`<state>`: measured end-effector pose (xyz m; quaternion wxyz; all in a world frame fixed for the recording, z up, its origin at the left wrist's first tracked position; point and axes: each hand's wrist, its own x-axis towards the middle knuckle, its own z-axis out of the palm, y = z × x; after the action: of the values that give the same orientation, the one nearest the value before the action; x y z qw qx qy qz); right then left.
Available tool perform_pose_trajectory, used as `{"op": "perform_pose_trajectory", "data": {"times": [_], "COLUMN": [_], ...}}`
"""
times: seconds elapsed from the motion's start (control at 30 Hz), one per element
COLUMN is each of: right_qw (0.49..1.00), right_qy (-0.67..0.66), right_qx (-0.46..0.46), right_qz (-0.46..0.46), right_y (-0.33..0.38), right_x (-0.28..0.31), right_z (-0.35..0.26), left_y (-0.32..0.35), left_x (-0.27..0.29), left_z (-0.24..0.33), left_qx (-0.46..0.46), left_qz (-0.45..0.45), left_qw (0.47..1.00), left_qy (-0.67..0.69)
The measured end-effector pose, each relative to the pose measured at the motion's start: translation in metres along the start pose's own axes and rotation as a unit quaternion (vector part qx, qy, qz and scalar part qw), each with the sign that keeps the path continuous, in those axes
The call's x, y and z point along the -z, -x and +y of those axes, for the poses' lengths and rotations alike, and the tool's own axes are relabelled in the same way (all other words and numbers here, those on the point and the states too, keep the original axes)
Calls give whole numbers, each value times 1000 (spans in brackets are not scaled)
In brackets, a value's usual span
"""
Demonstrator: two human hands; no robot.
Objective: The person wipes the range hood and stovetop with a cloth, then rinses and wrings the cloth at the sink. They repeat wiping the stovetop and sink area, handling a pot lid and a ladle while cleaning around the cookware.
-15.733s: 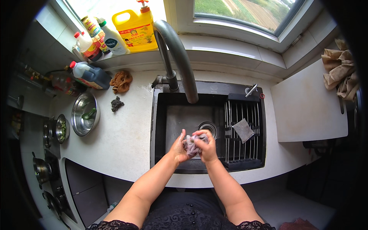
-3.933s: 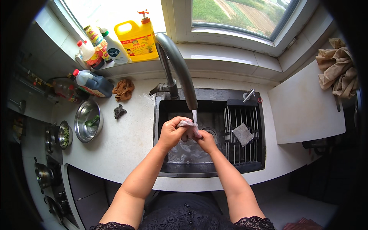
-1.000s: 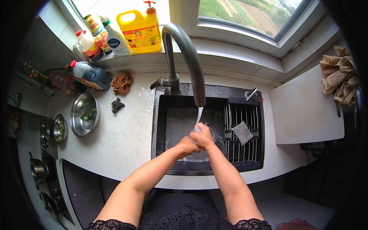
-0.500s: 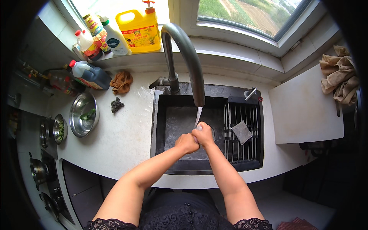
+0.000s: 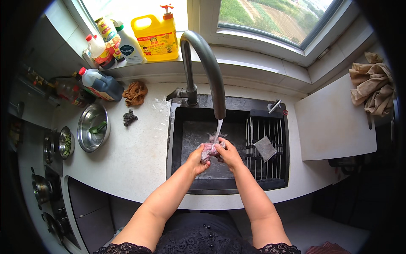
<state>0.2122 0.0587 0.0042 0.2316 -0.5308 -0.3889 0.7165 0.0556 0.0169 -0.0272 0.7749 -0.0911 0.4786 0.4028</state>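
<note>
Over the dark sink (image 5: 192, 133), my left hand (image 5: 197, 161) and my right hand (image 5: 231, 155) hold a wet, crumpled pink-and-white cloth (image 5: 208, 151) between them. My left fingers are closed on its left side, my right fingers on its right side. A stream of water (image 5: 219, 128) runs from the dark curved faucet (image 5: 216, 84) onto the cloth. Part of the cloth is hidden by my fingers.
Right in the sink, a metal rack (image 5: 263, 169) carries a grey scouring pad (image 5: 265, 148). Left on the counter stand a steel bowl (image 5: 84, 135) with a green vegetable, a dark scrubber (image 5: 130, 118) and a brown rag (image 5: 135, 93). Behind, a yellow jug (image 5: 158, 42) stands on the sill.
My hands were clenched together, one over the other, around the bunched cloth. Now they are side by side and the cloth is loosened between them under the water.
</note>
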Motion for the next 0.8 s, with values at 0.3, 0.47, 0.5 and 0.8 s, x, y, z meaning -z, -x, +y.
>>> {"op": "perform_pose_trajectory", "data": {"times": [0.3, 0.47, 0.5, 0.8], "right_qw": [949, 968, 967, 934], "right_qy": [203, 161, 164, 281], "right_qx": [222, 176, 195, 218], "right_qz": [93, 72, 25, 30], "right_y": [-2, -4, -3, 7], "right_x": [2, -16, -20, -4], "right_z": [-17, -18, -15, -22], "left_y": [-4, 41, 36, 28], "left_x": [1, -34, -31, -24], "left_z": [22, 5, 2, 19], "left_qx": [51, -189, -188, -128], "left_qz": [-14, 18, -24, -173], "left_qw": [979, 965, 969, 973], "left_qy": [197, -179, -159, -86]}}
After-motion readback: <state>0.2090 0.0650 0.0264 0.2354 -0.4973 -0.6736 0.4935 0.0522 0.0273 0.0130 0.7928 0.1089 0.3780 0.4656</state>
